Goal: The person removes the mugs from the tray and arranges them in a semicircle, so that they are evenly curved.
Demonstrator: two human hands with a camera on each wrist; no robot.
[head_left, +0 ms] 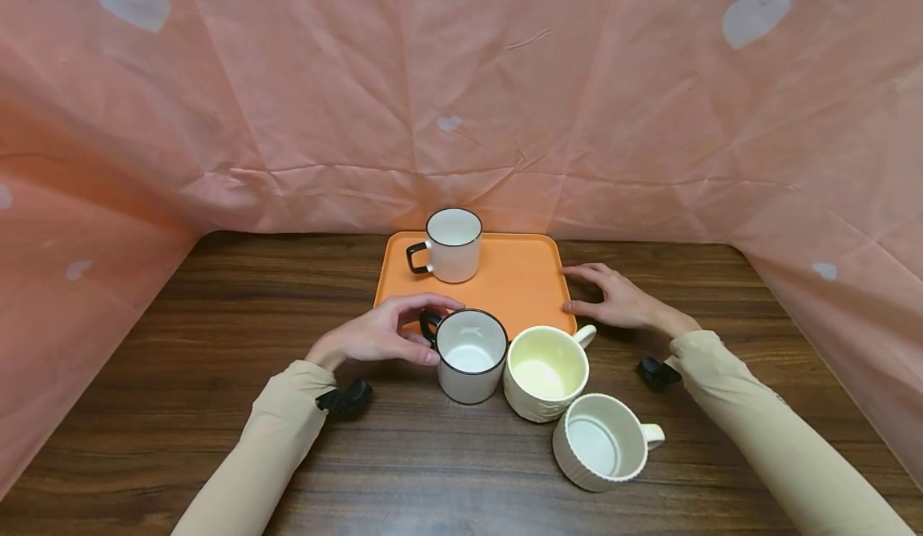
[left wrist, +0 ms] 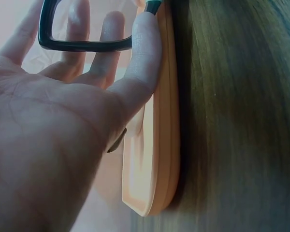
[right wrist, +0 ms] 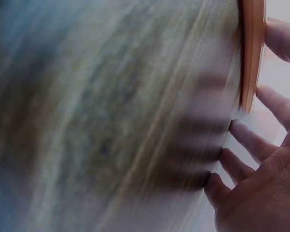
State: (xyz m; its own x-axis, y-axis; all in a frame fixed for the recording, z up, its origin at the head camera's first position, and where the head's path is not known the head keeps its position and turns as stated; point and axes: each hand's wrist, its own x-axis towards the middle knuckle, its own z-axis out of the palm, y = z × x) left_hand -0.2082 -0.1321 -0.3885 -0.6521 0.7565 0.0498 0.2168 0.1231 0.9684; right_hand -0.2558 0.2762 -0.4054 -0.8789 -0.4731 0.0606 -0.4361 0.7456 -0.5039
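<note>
My left hand point(head_left: 382, 332) is spread around the handle side of a ribbed white mug point(head_left: 470, 384) with a black rim. The black handle point(left wrist: 87, 46) lies between thumb and fairly straight fingers; the thumb tip is close to the mug wall, and contact is unclear. At the right edge of an orange tray point(head_left: 526, 288), my right hand point(head_left: 613, 296) has thumb and index fingertips by the rim, the other fingers extended beside it. Another white mug point(head_left: 456, 263) with black rim and handle stands upright on the tray's back left.
Right of the nearer black-rimmed mug stands a pale yellow cup point(head_left: 537, 404), its handle toward the tray. A cream ribbed cup point(head_left: 591, 472) is nearer still, handle to the right. Pink cloth point(head_left: 490, 103) encloses the dark wooden table point(head_left: 288, 280) at the back and sides.
</note>
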